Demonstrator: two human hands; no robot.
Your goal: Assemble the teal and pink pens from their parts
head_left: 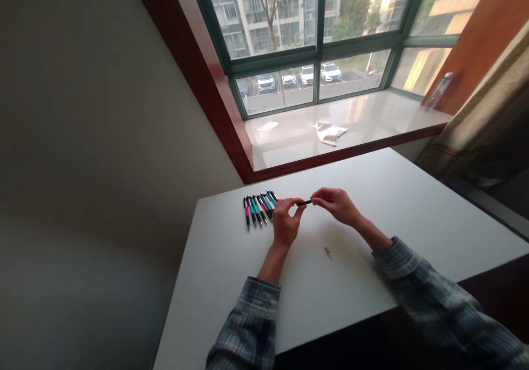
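Note:
Both my hands are raised a little above a white table (397, 205) and hold one pen (305, 202) between them. My left hand (286, 219) pinches its left end, where a bit of pink shows. My right hand (335, 203) pinches the dark right end. A row of several pens (258, 207), pink and teal with black tips, lies on the table just left of my left hand. A small dark part (327, 250) rests on the table nearer to me, below my right wrist.
A wide window sill (372, 119) runs behind the table, with a crumpled cloth (329, 132) and a paper slip (268, 126) on it. A curtain (491, 117) hangs at the right. A grey wall is close on the left.

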